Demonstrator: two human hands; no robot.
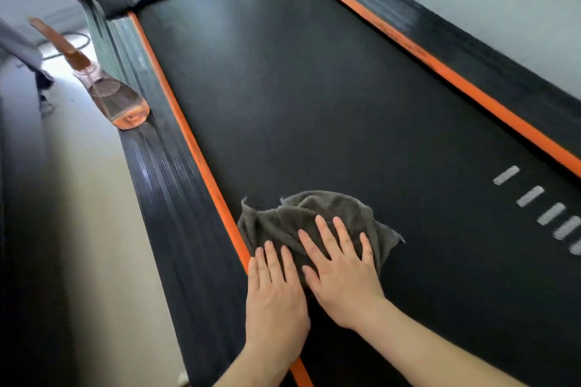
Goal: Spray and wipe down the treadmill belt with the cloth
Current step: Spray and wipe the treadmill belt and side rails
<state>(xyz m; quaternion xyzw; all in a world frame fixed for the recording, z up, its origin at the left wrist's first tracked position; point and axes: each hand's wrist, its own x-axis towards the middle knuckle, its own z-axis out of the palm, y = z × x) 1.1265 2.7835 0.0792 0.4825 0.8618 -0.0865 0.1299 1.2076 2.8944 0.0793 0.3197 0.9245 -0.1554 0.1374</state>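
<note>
The spray bottle [121, 97] is blurred, and the white dashes [551, 214] run off the right edge.

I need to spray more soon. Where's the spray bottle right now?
The spray bottle stands at the left of the head view on the treadmill's ribbed side rail, just outside the orange stripe, well beyond the cloth.

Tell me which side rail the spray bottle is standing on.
The left side rail: the spray bottle stands on it, while the right side rail shows none.
</note>
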